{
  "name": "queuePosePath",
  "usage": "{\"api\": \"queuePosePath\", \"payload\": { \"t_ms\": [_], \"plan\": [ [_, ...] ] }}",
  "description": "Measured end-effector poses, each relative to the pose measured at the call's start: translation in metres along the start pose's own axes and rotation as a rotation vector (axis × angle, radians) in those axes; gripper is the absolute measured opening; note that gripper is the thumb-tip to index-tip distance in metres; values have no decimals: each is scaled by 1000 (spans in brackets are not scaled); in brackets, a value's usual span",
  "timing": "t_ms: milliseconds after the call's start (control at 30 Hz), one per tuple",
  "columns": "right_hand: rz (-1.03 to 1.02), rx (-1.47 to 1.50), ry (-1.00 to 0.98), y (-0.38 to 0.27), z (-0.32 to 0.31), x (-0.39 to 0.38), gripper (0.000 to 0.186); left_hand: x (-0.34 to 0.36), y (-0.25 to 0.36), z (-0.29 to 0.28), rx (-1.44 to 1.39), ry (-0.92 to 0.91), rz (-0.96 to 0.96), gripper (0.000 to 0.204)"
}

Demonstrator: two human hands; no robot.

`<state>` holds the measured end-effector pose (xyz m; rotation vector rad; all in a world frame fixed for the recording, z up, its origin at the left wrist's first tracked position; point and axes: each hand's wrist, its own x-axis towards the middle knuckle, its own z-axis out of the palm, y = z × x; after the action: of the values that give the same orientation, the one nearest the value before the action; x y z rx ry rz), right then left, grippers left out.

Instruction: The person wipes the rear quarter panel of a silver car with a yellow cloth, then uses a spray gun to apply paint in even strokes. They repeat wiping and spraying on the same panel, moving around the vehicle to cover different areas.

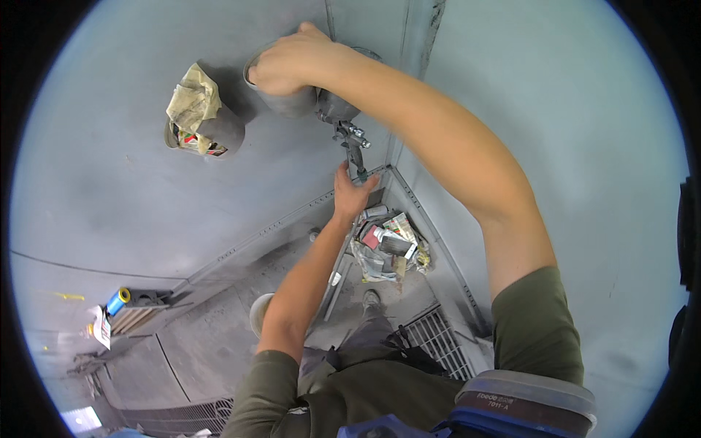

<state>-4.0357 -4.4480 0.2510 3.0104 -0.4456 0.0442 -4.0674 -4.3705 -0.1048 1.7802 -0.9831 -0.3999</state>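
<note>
Head view shows a pale grey surface (131, 197) spreading across the left and top, meeting a grey wall (599, 190) at right; whether the first is a desk top or upright panel is hard to tell. Below its metal edging (277, 220) lie a dusty floor (212, 350), a slatted grate (438, 337) and a litter-filled plastic bag (374, 264). At upper centre, a grey spray gun (353, 150) is just beside a grey cup (288, 104); a can (228, 133) stuffed with rag and paper sits to the left. The right hand (288, 64) reaches into the cup, its fingertips hidden, so its grip cannot be told. The left hand (353, 196) is at the gun's lower end, thumb and fingers apart; whether they close on it is unclear. The right forearm covers part of the gun's top, a respirator (522, 409) is cut off below, and dark lens rim swallows the corners.
</note>
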Motion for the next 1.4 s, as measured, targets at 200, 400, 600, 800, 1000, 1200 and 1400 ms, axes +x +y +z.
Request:
{"api": "queuePosePath", "payload": {
  "t_ms": [200, 400, 600, 800, 1000, 1200, 1400],
  "plan": [
    [81, 272, 868, 46, 17, -62, 41, 49, 19, 20, 22, 54, -162, 62],
    [449, 802, 1101, 63, 123, -184, 17, 35, 16, -3, 69, 38, 12, 47],
    [509, 1078, 770, 37, 239, -224, 36, 25, 45, -20, 39, -219, 15, 42],
    [237, 1159, 594, 11, 273, -206, 83, -35, 70, -20, -419, -308, 57, 25],
    [377, 1465, 326, -54, 237, -229, 57, -155, 99, -52, -282, -256, -67, 52],
    [103, 2066, 230, -162, 159, -268, 44, -304, 53, -117, -385, 2, 221, 69],
    [-549, 1863, 35, -297, 64, -267, 70, -514, -90, -139, 62, -376, -352, 40]
  ]
}}
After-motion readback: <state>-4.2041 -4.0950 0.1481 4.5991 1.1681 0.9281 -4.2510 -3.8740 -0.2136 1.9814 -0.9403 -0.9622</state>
